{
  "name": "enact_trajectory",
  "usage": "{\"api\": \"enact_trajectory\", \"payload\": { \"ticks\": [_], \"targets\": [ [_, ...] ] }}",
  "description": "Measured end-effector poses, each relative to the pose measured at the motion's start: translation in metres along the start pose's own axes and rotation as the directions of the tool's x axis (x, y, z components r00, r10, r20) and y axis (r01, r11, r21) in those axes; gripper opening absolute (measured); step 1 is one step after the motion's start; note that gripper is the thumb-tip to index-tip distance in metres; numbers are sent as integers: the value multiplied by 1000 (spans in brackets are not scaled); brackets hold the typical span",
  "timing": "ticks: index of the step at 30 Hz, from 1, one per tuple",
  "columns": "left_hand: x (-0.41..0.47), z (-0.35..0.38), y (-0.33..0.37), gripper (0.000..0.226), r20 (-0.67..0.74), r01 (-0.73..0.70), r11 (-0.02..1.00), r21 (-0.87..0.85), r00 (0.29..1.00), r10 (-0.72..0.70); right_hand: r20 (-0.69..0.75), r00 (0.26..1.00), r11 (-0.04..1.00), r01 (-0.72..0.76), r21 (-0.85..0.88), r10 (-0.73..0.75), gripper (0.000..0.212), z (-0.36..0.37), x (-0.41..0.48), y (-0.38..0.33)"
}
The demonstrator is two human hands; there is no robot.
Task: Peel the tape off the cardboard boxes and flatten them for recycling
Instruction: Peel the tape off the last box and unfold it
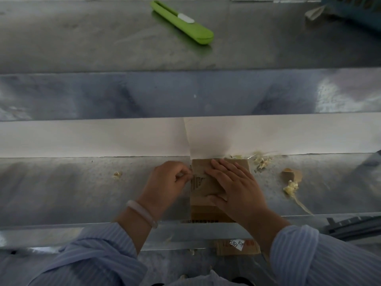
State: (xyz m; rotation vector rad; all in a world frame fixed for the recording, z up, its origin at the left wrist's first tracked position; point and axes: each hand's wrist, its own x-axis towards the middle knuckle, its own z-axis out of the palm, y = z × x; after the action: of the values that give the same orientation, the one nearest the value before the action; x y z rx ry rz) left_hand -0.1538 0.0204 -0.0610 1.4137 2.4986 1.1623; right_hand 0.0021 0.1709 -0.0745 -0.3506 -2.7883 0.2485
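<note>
Head view: right hand (234, 187) lies flat, fingers straight, pressing down on top of the box (203, 210). Left hand (167, 182) has its fingers curled, thumb and forefinger pinching at the box's left edge; cannot tell if tape is in the pinch, too small. White bracelet (142, 213) on the left wrist, and both arms are in pale blue striped sleeves (321, 259). The brown box sits on the metal surface (61, 193), centre-right, its far edge against a white strip (82, 137) and its near end at the surface's front edge. Crumpled tape scraps (262, 161) lie just beyond the box's far right corner. More tape (290, 187) and a torn cardboard bit (290, 174) lie near the box, to its right. A small scrap (117, 174) lies left of the left hand. Below the front edge there is another cardboard piece (250, 249) with a white handwritten label (237, 243). A green cutter (182, 22) lies on the far metal level, well apart. Blue basket (354, 7) at top right corner.
</note>
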Motion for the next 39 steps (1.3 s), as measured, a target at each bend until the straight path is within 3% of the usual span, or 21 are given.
{"api": "enact_trajectory", "payload": {
  "ticks": [4,7,8,10,11,13,16,20,22,24,25,27,29,31,32,35,39],
  "targets": [
    [2,10,-3,20,-45,57,997,-46,997,-59,-4,1000,1000,2,-3,-2,64,0,0,3],
    [2,20,-8,19,-17,215,959,-182,975,-222,-10,1000,1000,-7,1,7,62,0,1,2],
    [4,22,-8,19,-13,317,904,-287,942,-334,-10,1000,1000,-4,9,4,62,0,1,1],
    [10,21,-5,17,50,512,659,-551,808,-587,-4,1000,1000,23,19,-23,61,1,-1,1],
    [13,17,-4,15,95,546,543,-638,755,-649,1,999,999,40,22,-40,61,1,-2,1],
    [19,9,-4,12,107,532,549,-644,774,-624,13,999,998,52,22,-52,63,1,-2,3],
    [25,1,4,13,64,432,718,-546,876,-478,23,999,999,48,4,-48,65,1,-1,4],
    [18,-1,12,24,148,468,677,-568,867,-475,12,999,999,48,13,-48,63,1,-2,3],
    [14,-2,10,25,266,535,555,-637,828,-493,8,999,999,44,23,-45,63,1,-1,4],
    [15,-5,8,25,413,587,322,-743,781,-469,7,999,999,42,30,-42,62,1,-1,4],
    [16,-7,6,27,452,594,258,-762,774,-444,10,999,999,40,31,-41,62,1,-1,4],
    [17,-11,3,33,471,600,317,-734,787,-400,15,999,999,36,31,-36,63,1,-1,4],
    [17,-18,1,35,428,553,560,-618,833,-350,23,999,999,34,26,-34,64,1,-1,4],
    [19,-22,2,32,327,362,860,-359,912,-247,29,999,999,33,22,-34,65,1,-1,4],
    [20,-21,2,35,278,257,938,-233,942,-189,29,999,999,34,22,-34,65,1,-1,4],
    [25,-16,2,36,161,112,992,-51,982,-102,35,999,999,34,20,-34,65,0,-1,4],
    [34,-8,0,5,11,42,998,55,999,-43,39,999,999,35,23,-36,65,-1,-1,4]
  ]
}}
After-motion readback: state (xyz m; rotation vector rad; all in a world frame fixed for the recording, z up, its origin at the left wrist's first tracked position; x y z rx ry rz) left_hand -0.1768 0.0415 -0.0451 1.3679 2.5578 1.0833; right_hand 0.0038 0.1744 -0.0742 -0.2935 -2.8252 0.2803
